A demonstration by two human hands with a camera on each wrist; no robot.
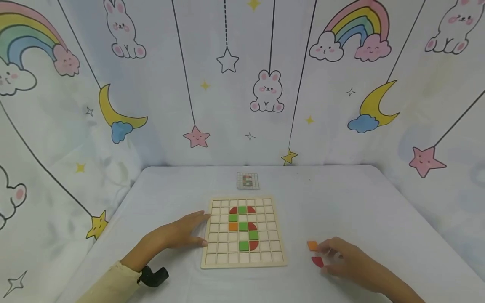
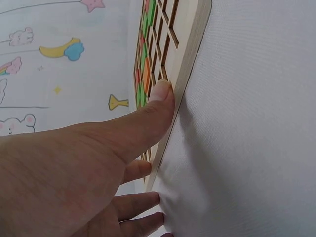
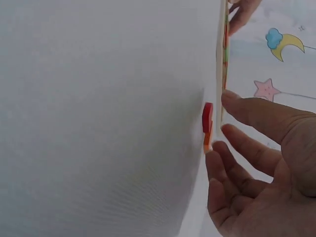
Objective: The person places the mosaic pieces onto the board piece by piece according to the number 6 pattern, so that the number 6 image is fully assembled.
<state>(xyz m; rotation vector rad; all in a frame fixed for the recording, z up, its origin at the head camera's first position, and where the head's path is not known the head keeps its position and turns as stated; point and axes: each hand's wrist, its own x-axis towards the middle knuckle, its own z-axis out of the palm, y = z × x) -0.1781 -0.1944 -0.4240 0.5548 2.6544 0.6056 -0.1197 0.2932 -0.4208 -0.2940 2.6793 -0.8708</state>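
Observation:
A wooden grid board (image 1: 244, 266) lies flat on the table, with several red quarter-round and green square tiles and one orange square set in its cells. My left hand (image 1: 185, 230) rests at the board's left edge, its thumb (image 2: 160, 94) touching the rim and the other fingers spread along it. To the right of the board lie a loose orange square tile (image 1: 312, 245) and a red quarter-round tile (image 1: 317, 261). Beside them hovers my right hand (image 1: 350, 263), fingers bent loosely and thumb apart; nothing is gripped. Whether a fingertip touches the orange tile I cannot tell.
A small card (image 1: 248, 181) with a printed grid pattern lies behind the board. White cloth (image 1: 333, 202) covers the table, and a patterned curtain (image 1: 235, 105) rises at its back and sides. A black strap device (image 1: 153, 277) is on the left wrist.

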